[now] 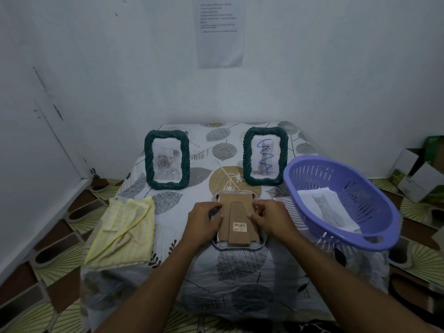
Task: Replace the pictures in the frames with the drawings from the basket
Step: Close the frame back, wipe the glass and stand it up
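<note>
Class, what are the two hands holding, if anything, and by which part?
The face-down frame: the left hand grips its left edge, the right hand its right edge.

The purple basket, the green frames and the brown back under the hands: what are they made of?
The purple basket looks like moulded plastic: smooth, slightly glossy, regular slots. The green frames show a twisted, rope-like weave, perhaps wicker or rattan, matte. The brown back looks like cardboard or fibreboard: matte, with a barcode sticker.
</note>
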The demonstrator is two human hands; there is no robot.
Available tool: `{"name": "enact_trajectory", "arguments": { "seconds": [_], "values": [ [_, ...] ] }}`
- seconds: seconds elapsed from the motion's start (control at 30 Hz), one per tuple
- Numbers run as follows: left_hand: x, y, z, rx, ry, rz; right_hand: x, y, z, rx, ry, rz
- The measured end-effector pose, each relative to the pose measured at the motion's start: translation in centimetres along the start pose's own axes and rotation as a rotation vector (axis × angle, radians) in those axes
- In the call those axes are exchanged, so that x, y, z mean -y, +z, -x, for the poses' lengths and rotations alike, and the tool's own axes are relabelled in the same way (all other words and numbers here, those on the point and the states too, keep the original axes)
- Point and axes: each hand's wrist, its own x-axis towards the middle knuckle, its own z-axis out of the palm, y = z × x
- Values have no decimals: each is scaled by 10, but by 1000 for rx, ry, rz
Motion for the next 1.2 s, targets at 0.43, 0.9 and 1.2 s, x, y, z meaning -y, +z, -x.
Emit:
{"name": "enact_trajectory", "arguments": {
  "seconds": [0.43, 0.9, 1.2],
  "values": [
    [8, 5, 4, -28, 51, -5, -4, 4, 5, -11, -23, 35],
    [9, 8, 2, -13, 50, 7, -4, 7, 11, -51, -91, -2],
    [13, 11, -9, 18, 76, -144, -8, 16, 10, -73, -118, 68]
  ]
}}
